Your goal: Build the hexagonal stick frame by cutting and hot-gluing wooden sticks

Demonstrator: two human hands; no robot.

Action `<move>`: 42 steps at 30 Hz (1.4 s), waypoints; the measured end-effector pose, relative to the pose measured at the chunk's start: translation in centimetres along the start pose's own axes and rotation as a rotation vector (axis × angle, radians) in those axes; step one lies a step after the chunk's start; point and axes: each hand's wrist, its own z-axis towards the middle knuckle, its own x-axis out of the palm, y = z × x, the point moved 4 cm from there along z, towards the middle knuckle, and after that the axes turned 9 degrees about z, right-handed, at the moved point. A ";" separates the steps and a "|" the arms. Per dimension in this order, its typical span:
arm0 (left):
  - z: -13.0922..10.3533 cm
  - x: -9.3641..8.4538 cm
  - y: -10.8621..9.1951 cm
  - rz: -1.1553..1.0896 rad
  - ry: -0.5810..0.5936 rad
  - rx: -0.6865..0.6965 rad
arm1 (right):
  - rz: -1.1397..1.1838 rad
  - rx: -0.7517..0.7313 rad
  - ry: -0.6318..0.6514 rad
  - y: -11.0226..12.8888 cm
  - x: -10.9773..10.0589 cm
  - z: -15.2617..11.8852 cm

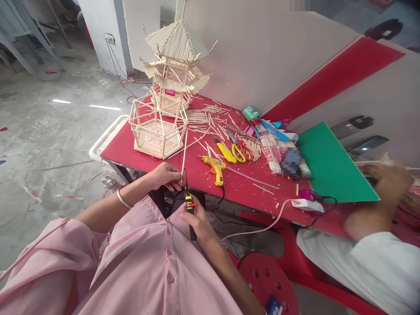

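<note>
Between the fingertips of my left hand (166, 176) is a thin wooden stick (184, 154), pinched near its lower end and pointing up over the table edge. My right hand (201, 222) is closed around pliers (189, 202) with black and yellow handles. Their dark jaws point upward, right beside the stick's lower end; I cannot tell whether they touch it. Just beyond stands an open six-sided stick frame (158, 144) with a slatted base. Behind it rises a tiered stick pagoda (179, 48). A yellow glue gun (215, 168) lies to the right of the stick.
Loose sticks (210, 118), a yellow utility knife (225, 151) and yellow-handled scissors (239, 153) lie on the red table (118, 146). Bagged sticks (271, 151) and a green board (334, 168) are farther right. Another person's arm (377, 205) rests near the board. Cords hang below the edge.
</note>
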 end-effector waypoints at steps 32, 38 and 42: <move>1.8 0.7 -0.2 0.949 -0.646 0.762 | -0.074 -0.557 -0.416 7.5 -1.3 9.3; 1.8 0.8 -0.1 0.956 -0.657 0.742 | -0.119 -0.561 -0.415 7.2 -1.1 9.3; 1.4 1.2 0.3 0.955 -0.720 0.740 | -0.126 -0.570 -0.411 6.9 -0.9 9.2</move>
